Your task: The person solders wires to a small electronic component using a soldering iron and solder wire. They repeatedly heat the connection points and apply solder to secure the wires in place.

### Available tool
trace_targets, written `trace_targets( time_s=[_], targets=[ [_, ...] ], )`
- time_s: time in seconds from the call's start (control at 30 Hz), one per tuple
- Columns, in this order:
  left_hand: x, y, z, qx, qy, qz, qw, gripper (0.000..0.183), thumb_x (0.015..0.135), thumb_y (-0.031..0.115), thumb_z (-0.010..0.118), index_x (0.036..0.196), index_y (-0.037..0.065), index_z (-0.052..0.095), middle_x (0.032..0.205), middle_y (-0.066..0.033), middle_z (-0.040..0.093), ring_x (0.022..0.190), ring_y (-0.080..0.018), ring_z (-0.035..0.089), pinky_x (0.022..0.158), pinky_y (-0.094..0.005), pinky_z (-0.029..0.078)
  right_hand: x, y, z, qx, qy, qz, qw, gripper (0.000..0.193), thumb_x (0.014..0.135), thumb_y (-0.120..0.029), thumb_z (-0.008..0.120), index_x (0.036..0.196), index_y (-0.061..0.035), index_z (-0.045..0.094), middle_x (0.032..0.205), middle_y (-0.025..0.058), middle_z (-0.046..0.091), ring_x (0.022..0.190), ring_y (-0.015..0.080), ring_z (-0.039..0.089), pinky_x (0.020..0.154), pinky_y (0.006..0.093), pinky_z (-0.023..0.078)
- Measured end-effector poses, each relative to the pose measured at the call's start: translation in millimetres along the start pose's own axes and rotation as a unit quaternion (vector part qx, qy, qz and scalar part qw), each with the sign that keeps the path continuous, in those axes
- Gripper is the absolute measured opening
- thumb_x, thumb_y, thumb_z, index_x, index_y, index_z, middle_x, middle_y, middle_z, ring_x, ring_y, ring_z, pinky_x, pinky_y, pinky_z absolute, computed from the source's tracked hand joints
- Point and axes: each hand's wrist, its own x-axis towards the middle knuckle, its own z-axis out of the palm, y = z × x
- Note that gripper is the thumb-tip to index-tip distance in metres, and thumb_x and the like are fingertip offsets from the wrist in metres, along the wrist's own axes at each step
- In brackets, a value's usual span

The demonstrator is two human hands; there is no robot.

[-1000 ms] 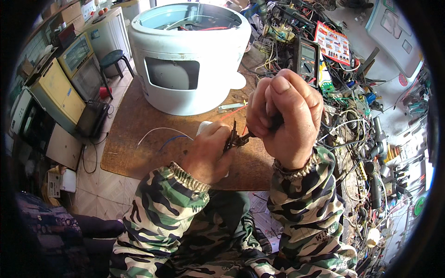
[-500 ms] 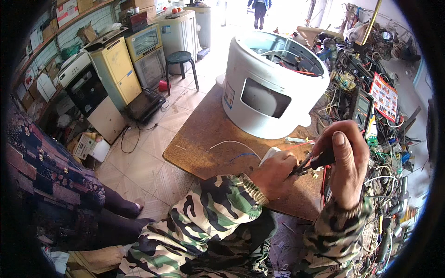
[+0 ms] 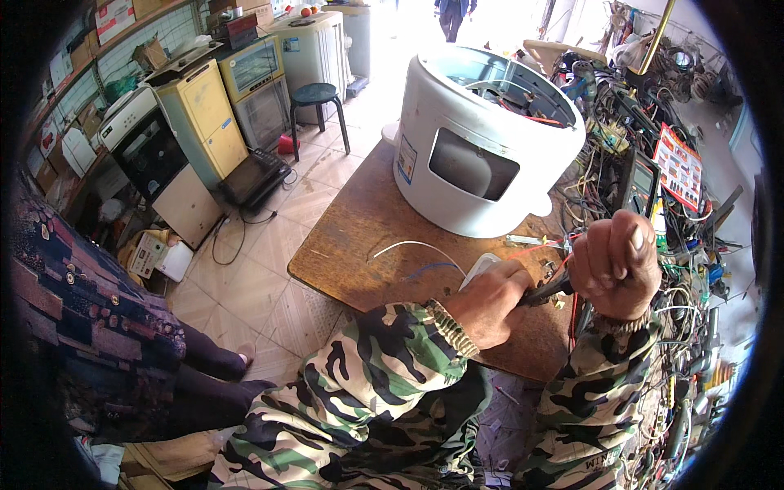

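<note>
We grip dark-handled pliers (image 3: 545, 290) in clenched right hand (image 3: 614, 265) above brown wooden bench (image 3: 359, 237). Left hand (image 3: 490, 302) pinches small white plastic part (image 3: 478, 268) at tool tip. Risk: tool slips, nicks fingers; thin white wire (image 3: 412, 245) nearby snags sleeve.

A pale tiled floor (image 3: 269, 253) is lit by bright daylight from the far doorway. Old appliances (image 3: 204, 122) and 1 dark stool (image 3: 316, 96) are lined along the left wall beneath cluttered shelves (image 3: 98, 41).
</note>
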Motion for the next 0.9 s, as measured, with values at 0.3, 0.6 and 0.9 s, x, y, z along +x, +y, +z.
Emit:
trace_targets(
  time_s=[0.3, 0.6, 0.9],
  targets=[
    [2, 10, -11, 0.047, -0.023, -0.067, 0.996, 0.018, 0.08, 0.006, 0.066, 0.097, -0.001, 0.063, 0.099, -0.0241, 0.064, 0.099, -0.0438, 0.062, 0.085, -0.0533, 0.05, -5, -32, 51, -0.703, 0.149, -0.017, 0.695, 0.021, 0.09, -0.018, 0.075, 0.086, -0.0029, 0.061, 0.062, 0.0118, 0.058, 0.052, 0.0197, 0.057, 0.052, 0.0325, 0.045],
    [10, 9, -6, 0.038, -0.026, -0.033, 0.998, 0.024, 0.08, 0.014, 0.074, 0.097, 0.0, 0.063, 0.094, -0.0186, 0.062, 0.088, -0.0402, 0.062, 0.077, -0.0484, 0.049, -15, -48, 25, -0.719, 0.074, 0.016, 0.691, 0.031, 0.088, -0.027, 0.079, 0.083, -0.0033, 0.061, 0.057, 0.0119, 0.062, 0.052, 0.0243, 0.066, 0.049, 0.0348, 0.047],
    [8, 8, -11, 0.031, -0.022, -0.018, 0.999, 0.027, 0.077, 0.01, 0.076, 0.097, 0.0, 0.061, 0.094, -0.0185, 0.059, 0.083, -0.0371, 0.062, 0.071, -0.045, 0.049, -15, -47, 25, -0.702, 0.064, 0.013, 0.709, 0.031, 0.089, -0.028, 0.079, 0.083, -0.0032, 0.062, 0.06, 0.0124, 0.064, 0.056, 0.026, 0.069, 0.052, 0.0365, 0.05]
  ],
)
